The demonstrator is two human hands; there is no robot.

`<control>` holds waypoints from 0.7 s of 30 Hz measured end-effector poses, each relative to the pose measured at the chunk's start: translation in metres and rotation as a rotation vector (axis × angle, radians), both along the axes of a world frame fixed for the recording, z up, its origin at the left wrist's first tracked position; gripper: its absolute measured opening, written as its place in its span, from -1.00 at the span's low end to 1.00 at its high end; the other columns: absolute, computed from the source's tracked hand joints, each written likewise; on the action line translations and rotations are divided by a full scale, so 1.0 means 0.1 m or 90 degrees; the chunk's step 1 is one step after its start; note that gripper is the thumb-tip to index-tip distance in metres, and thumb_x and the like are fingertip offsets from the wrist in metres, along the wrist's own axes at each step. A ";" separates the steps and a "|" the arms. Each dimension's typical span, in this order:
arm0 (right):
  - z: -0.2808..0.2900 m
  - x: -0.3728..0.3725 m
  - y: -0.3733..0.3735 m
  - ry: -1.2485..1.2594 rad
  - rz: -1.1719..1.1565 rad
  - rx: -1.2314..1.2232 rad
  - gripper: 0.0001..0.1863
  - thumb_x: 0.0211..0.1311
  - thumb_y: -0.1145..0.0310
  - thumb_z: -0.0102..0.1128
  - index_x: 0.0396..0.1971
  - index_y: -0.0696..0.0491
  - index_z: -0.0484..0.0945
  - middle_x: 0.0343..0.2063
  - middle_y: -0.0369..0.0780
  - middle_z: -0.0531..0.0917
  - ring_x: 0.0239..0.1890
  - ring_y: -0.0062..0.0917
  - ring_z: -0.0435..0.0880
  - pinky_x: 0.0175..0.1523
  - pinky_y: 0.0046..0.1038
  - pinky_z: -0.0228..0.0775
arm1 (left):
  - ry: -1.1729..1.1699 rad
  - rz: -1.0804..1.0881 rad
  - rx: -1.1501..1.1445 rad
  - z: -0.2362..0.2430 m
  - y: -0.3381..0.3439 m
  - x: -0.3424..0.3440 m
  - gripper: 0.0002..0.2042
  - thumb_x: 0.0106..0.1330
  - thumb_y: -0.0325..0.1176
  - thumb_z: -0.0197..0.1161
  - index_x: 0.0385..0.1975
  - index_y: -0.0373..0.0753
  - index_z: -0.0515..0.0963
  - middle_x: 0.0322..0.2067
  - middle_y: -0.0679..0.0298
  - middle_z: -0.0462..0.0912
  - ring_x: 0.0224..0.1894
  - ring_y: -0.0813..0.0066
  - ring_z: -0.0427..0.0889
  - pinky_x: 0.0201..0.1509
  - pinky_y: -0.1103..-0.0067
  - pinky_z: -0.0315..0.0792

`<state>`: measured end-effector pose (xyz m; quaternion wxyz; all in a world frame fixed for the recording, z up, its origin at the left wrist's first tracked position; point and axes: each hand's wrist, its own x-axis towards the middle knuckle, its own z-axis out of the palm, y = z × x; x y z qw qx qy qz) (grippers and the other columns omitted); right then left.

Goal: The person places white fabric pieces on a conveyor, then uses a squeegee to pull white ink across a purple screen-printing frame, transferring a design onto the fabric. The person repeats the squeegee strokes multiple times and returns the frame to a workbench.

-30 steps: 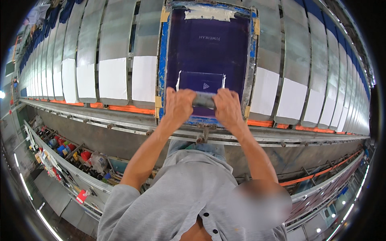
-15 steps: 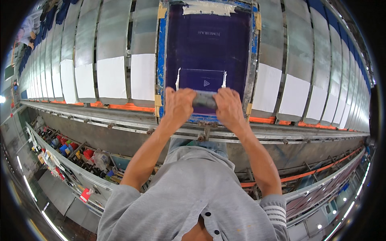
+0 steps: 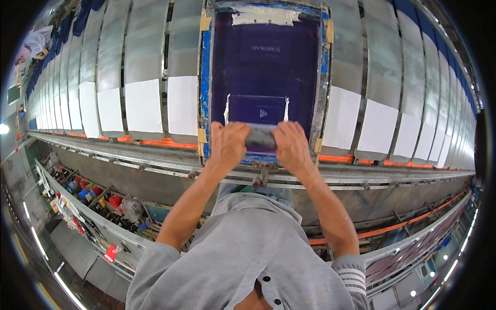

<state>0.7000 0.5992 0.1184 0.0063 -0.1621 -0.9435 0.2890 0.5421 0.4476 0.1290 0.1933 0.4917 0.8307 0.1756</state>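
My left hand [image 3: 227, 144] and my right hand [image 3: 293, 144] are closed round opposite ends of a grey squeegee bar [image 3: 261, 136]. The bar lies across the near end of a screen-printing frame [image 3: 205, 77] with dark purple mesh [image 3: 263, 70], blue-smeared edges and tan tape pieces. Just beyond the bar, white paste strips [image 3: 226, 107] flank a small triangular design [image 3: 262, 112], and a pale band of paste [image 3: 262, 15] crosses the frame's far end. A metal bracket [image 3: 262, 173] sits at the frame's near edge.
Long rows of metal boards [image 3: 142, 41] with white sheets [image 3: 142, 106] run left and right. A metal rail [image 3: 351, 175] crosses before my body. Colourful containers [image 3: 85, 188] crowd a shelf at lower left. A co-worker [image 3: 36, 44] is at the upper-left rim, near dark blue cloth [image 3: 80, 18].
My hands and the squeegee sit slightly lower in the picture, a little toward me. The whole scene also shifts slightly down since half a second ago. Both grips look the same.
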 end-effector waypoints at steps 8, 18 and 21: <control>0.03 0.01 0.89 0.052 -0.293 -0.062 -0.33 0.24 0.03 0.44 0.15 0.23 0.54 -0.01 -0.02 0.57 0.11 -0.10 0.53 0.28 -0.13 0.37 | -0.019 0.013 -0.092 0.01 0.41 -0.51 -0.63 0.07 -0.62 0.21 -0.14 -0.15 0.75 -0.13 0.24 0.80 -0.11 0.31 0.71 -0.01 0.34 0.21; -0.69 -0.02 1.06 0.041 -0.468 0.075 -0.38 0.19 0.22 0.42 0.16 0.26 0.50 0.00 0.03 0.55 0.12 -0.03 0.51 0.23 -0.11 0.41 | 0.108 -0.004 0.050 -0.09 -0.36 0.31 -0.48 -0.03 -0.67 0.20 0.03 -0.22 0.64 0.07 0.23 0.70 0.15 0.37 0.63 0.04 0.30 0.21; -0.52 -0.05 1.03 0.115 -0.441 0.173 -0.42 0.15 0.29 0.43 0.13 0.27 0.51 0.04 0.04 0.56 0.16 -0.03 0.52 0.24 -0.12 0.41 | 0.072 0.000 0.082 -0.07 -0.49 0.29 -0.44 -0.06 -0.65 0.23 0.07 -0.21 0.61 0.08 0.23 0.68 0.19 0.38 0.61 0.04 0.30 0.21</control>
